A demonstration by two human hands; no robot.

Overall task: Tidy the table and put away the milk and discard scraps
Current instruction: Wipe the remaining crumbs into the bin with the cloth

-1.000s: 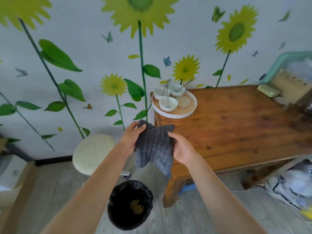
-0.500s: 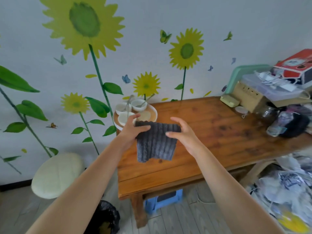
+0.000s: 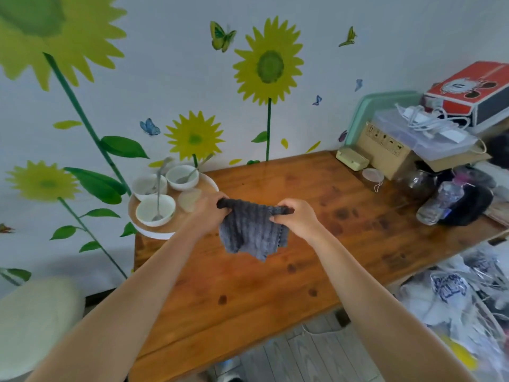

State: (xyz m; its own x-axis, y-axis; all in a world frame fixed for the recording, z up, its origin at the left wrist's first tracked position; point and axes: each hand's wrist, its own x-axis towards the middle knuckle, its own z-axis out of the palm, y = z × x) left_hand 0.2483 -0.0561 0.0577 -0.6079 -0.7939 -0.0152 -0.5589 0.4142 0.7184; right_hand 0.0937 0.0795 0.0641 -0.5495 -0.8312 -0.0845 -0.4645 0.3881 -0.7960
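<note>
A dark grey ribbed cloth (image 3: pixel 252 232) hangs limp above the middle of the wooden table (image 3: pixel 275 285), its top edge bunched into a roll. The left hand (image 3: pixel 209 213) and the right hand (image 3: pixel 298 217) each grip one top corner, fingers curled round the fabric

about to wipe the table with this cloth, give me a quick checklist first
1. Grip on the cloth: ok, left hand and right hand each hold a top corner.
2. Cloth spread for wiping: not ok, it hangs bunched.
3. Table under the cloth: ok, bare wood shows.
4. Tray of bowls seated safely: not ok, it seems to overhang the left corner.
5. Bottle out of the way: ok, well off to the cloth's right.
</note>
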